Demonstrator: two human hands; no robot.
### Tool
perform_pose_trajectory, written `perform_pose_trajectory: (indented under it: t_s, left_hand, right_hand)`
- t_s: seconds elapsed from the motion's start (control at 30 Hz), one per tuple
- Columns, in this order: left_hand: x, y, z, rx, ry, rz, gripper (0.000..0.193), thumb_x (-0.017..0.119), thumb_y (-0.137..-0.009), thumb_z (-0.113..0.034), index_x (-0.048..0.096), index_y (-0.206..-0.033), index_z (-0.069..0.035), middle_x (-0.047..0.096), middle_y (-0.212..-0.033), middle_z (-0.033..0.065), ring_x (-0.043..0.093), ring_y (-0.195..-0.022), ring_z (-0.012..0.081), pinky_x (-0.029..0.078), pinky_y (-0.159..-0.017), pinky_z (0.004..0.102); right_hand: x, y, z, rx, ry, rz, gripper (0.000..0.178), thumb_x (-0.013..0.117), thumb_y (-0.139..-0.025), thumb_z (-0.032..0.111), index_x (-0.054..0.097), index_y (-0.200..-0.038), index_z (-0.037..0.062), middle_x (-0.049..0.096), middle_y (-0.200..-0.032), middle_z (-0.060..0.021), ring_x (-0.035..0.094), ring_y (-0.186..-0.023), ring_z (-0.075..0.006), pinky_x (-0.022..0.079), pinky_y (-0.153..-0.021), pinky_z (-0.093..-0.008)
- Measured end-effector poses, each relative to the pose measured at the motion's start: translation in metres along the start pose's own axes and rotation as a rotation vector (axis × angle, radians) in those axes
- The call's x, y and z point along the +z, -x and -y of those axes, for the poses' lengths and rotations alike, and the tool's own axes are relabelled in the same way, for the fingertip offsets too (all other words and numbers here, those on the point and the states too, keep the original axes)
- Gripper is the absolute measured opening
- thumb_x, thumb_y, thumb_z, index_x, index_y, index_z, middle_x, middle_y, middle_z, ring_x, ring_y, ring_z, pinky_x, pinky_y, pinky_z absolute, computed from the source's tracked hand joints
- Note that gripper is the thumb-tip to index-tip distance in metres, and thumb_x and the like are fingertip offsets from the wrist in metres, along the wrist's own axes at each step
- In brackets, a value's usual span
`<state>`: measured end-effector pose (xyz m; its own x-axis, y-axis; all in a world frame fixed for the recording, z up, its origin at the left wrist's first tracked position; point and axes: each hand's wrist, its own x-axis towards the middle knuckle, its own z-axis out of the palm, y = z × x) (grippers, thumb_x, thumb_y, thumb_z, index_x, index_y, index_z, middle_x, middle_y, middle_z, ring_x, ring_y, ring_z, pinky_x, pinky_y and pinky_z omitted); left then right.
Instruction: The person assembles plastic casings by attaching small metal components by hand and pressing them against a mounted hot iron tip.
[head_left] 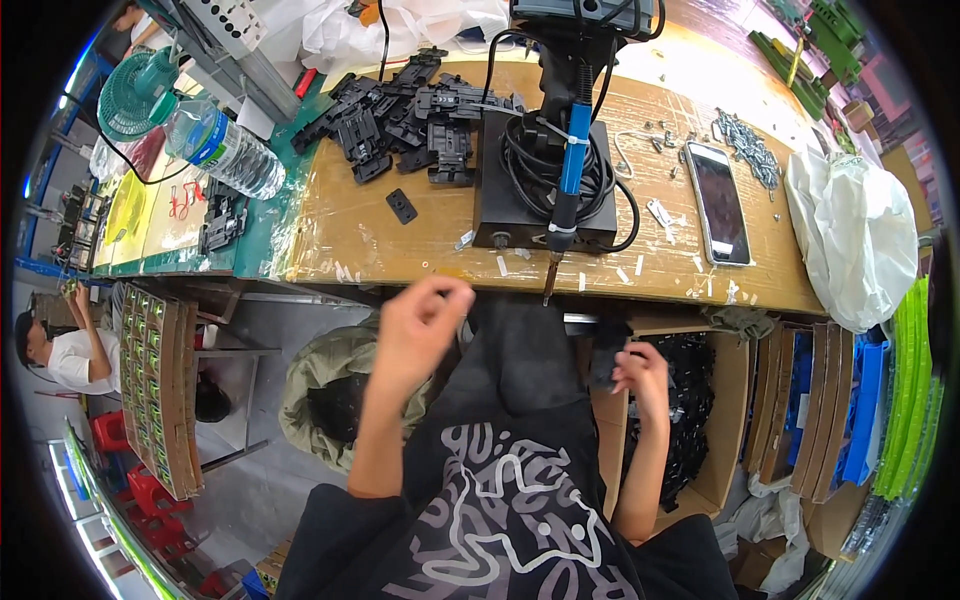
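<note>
My left hand (425,325) hovers by the table's front edge, its fingers curled together; whatever they hold, if anything, is too small to make out. Lower on the right, my right hand (642,378) has bent fingers at a blurred black plastic part (607,352), beside an open carton (733,400) of black parts. A blue and black electric screwdriver (574,165) hangs bit-down over the table edge, in front of a black box (490,190) with coiled cable. One flat black plate (401,206) lies on the wooden table (350,235).
Black moulded parts (360,130) are heaped at the back left. Loose screws (750,145), a phone (717,205) and a white bag (850,235) occupy the right side. A water bottle (225,148) stands left. Below is a green sack (320,375). Another person (75,350) sits far left.
</note>
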<state>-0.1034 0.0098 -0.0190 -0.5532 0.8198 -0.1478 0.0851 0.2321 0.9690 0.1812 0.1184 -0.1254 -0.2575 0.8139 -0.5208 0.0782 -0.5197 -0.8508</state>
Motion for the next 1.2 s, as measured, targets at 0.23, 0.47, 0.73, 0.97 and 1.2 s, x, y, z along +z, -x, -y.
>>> perform_pose_trajectory:
  t_s: [0.23, 0.47, 0.73, 0.97, 1.2]
  left_hand:
    - [-0.063, -0.064, -0.022, 0.181, -0.136, -0.416, 0.021, 0.057, -0.081, -0.024, 0.055, -0.083, -0.003, 0.043, -0.05, -0.0046, 0.038, -0.046, 0.0021, 0.028, -0.042, 0.0186]
    - [-0.084, -0.132, -0.011, 0.315, -0.599, -0.614, 0.053, 0.061, -0.072, -0.045, 0.047, -0.101, -0.002, 0.052, -0.077, 0.01, 0.051, -0.069, 0.0215, 0.041, -0.064, 0.0308]
    - [-0.082, -0.149, -0.015, 0.14, -0.76, -0.561, 0.068, 0.061, -0.067, -0.049, 0.041, -0.112, -0.001, 0.055, -0.092, 0.0168, 0.055, -0.082, 0.0287, 0.042, -0.071, 0.0337]
    - [-0.083, -0.145, -0.009, 0.4, 0.061, -0.566, 0.057, 0.066, -0.072, -0.009, 0.034, -0.118, -0.005, 0.05, -0.092, 0.0063, 0.048, -0.054, 0.0083, 0.033, -0.039, 0.0186]
    - [-0.086, -0.141, 0.002, 0.414, 0.201, -0.568, 0.029, 0.064, -0.076, -0.012, 0.051, -0.099, 0.001, 0.051, -0.073, 0.0036, 0.047, -0.052, 0.0077, 0.041, -0.044, 0.0199]
  right_hand:
    - [-0.169, -0.055, -0.144, -0.037, -0.053, -0.703, 0.022, 0.056, -0.078, 0.009, 0.042, -0.093, 0.0014, 0.056, -0.068, -0.0142, 0.057, -0.047, -0.0216, 0.051, -0.04, -0.034]
    - [-0.168, -0.029, -0.078, -0.154, -0.179, -0.68, 0.028, 0.056, -0.081, 0.015, 0.045, -0.105, 0.0036, 0.057, -0.079, -0.0128, 0.059, -0.06, -0.0204, 0.052, -0.048, -0.0297]
    - [-0.086, -0.03, 0.135, -0.909, 0.268, -0.664, 0.021, 0.056, -0.081, 0.01, 0.052, -0.099, -0.0008, 0.057, -0.082, -0.0073, 0.055, -0.068, -0.0121, 0.046, -0.057, -0.0222]
    - [-0.108, -0.129, 0.203, -0.931, 0.992, -0.815, 0.026, 0.059, -0.074, 0.011, 0.054, -0.096, -0.0015, 0.055, -0.088, -0.0171, 0.054, -0.079, -0.0282, 0.043, -0.071, -0.0352]
    - [-0.083, -0.142, 0.222, -0.652, 1.16, -0.894, 0.023, 0.056, -0.076, 0.02, 0.057, -0.097, 0.01, 0.054, -0.096, -0.0121, 0.054, -0.089, -0.0294, 0.044, -0.073, -0.0396]
